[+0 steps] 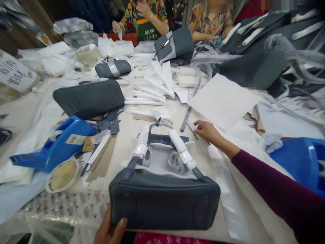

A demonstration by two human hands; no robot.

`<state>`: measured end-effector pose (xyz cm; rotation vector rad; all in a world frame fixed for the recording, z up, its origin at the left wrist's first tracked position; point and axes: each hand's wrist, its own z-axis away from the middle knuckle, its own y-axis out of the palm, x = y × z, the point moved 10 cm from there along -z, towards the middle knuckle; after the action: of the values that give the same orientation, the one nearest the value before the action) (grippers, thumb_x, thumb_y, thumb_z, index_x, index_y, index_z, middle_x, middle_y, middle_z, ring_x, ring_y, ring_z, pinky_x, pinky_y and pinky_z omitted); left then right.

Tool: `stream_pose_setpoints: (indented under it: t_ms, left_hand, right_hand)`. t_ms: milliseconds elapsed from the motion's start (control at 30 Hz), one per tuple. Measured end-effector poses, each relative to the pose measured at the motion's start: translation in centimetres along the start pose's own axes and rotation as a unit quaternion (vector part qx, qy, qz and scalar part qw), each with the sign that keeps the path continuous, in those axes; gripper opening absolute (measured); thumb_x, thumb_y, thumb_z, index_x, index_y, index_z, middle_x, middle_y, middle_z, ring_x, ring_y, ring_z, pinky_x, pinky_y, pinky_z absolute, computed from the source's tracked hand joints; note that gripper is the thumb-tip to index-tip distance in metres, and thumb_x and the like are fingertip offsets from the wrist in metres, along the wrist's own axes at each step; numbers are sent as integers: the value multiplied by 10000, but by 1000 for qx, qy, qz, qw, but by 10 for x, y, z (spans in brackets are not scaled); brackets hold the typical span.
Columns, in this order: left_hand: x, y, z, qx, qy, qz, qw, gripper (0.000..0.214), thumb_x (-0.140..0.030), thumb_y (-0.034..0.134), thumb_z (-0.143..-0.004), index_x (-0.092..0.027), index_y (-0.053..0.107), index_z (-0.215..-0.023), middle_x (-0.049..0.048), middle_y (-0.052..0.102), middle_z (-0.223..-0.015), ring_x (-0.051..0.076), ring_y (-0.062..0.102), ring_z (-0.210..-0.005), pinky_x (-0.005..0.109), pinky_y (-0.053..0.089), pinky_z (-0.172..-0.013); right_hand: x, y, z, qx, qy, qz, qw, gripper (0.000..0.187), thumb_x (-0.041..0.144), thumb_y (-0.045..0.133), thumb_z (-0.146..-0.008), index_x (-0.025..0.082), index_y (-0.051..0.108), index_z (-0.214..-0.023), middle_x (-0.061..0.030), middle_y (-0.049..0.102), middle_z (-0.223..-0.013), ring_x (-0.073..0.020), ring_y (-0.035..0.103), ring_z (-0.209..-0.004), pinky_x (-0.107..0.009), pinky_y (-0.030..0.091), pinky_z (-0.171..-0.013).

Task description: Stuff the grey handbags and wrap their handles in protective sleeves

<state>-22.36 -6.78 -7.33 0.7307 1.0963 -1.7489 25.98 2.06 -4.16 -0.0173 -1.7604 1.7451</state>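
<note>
A dark grey handbag (pixel 164 200) lies on the table in front of me, its base toward me and its handles (pixel 162 144) wrapped in white paper and tape. My left hand (pixel 110 227) grips the bag's near left corner, thumb on its base. My right hand (pixel 207 131), in a maroon sleeve, reaches out past the bag's right side and pinches a thin white paper strip (pixel 192 126) on the table.
A blue tape dispenser (pixel 57 144) and a tape roll (pixel 63 175) lie at left. More grey bags (pixel 88 98) (pixel 175 44), white strips (pixel 149 91) and a white sheet (pixel 223 100) cover the table. Two people work at the far side. A blue stool (pixel 302 162) stands right.
</note>
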Motion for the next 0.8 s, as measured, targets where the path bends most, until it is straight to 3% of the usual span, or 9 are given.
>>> stream_pose_setpoints:
  t_ms: [67, 167, 267, 333, 433, 500, 600, 700, 800]
  left_hand:
    - [-6, 2, 4, 11, 39, 3, 999, 639, -562, 584, -743, -226, 501, -1279, 22, 637, -1218, 266, 552, -1172, 333, 459, -1004]
    - [-24, 0, 14, 18, 118, -9, 993, 557, -513, 627, -726, -189, 566, -1176, 42, 654, -1170, 261, 554, -1159, 337, 433, -1022]
    - [-37, -1, 21, 45, 152, 45, 986, 523, -476, 654, -710, -157, 571, -1116, 65, 672, -1113, 251, 583, -1108, 338, 452, -993]
    - [-44, 1, 24, 62, 160, 86, 981, 516, -451, 661, -711, -152, 549, -1116, 75, 668, -1115, 242, 598, -1079, 340, 466, -969]
    - [-51, 8, 28, 77, 174, 133, 973, 546, -417, 657, -733, -138, 485, -1170, 99, 649, -1143, 235, 596, -1077, 363, 443, -991]
    - [-54, 14, 31, 82, 183, 161, 966, 563, -408, 642, -750, -124, 448, -1197, 116, 642, -1147, 232, 594, -1077, 375, 425, -1007]
    - [-55, 25, 34, 86, 201, 181, 959, 564, -391, 614, -781, -130, 408, -1236, 124, 613, -1194, 226, 576, -1101, 375, 410, -1019]
    - [-53, 34, 35, 98, 219, 166, 957, 576, -356, 618, -783, -137, 391, -1266, 127, 580, -1238, 230, 548, -1135, 381, 395, -1032]
    - [-50, 34, 35, 112, 233, 140, 956, 509, -329, 617, -782, -157, 437, -1226, 105, 602, -1179, 226, 563, -1078, 387, 421, -987]
  right_hand:
    - [12, -19, 7, -80, -24, 8, 996, 337, 121, 521, -770, 97, 623, -1090, -80, 657, -905, -164, 567, -794, -273, 406, -712]
    - [34, -47, 55, -165, -69, -34, 983, 331, 131, 491, -798, 100, 618, -1102, -121, 610, -1065, -192, 558, -926, -324, 421, -828]
    - [36, -43, 126, -99, -28, -222, 970, 326, 302, 487, -852, 127, 615, -1095, -93, 642, -980, -189, 588, -894, -349, 459, -840]
    - [34, -20, 176, -19, 22, -380, 925, 431, 438, 447, -879, 149, 564, -1177, -109, 642, -1045, -202, 612, -919, -357, 496, -811]
    - [36, 10, 230, 38, 39, -481, 875, 503, 549, 431, -874, 206, 546, -1224, -103, 609, -1178, -228, 583, -1052, -374, 502, -859]
    - [33, 20, 244, 40, 46, -502, 862, 506, 567, 452, -860, 222, 555, -1215, -87, 590, -1227, -233, 558, -1104, -368, 497, -886]
    - [22, 17, 238, 6, 66, -481, 874, 516, 570, 491, -826, 229, 555, -1209, -81, 586, -1247, -244, 560, -1110, -366, 501, -885]
    - [22, -12, 223, -63, 54, -357, 930, 521, 575, 511, -784, 246, 578, -1184, -82, 621, -1194, -270, 565, -1109, -402, 468, -931]
    - [41, -38, 217, -93, 31, -210, 973, 503, 599, 502, -757, 312, 598, -1159, -70, 663, -1110, -282, 607, -1042, -411, 472, -911]
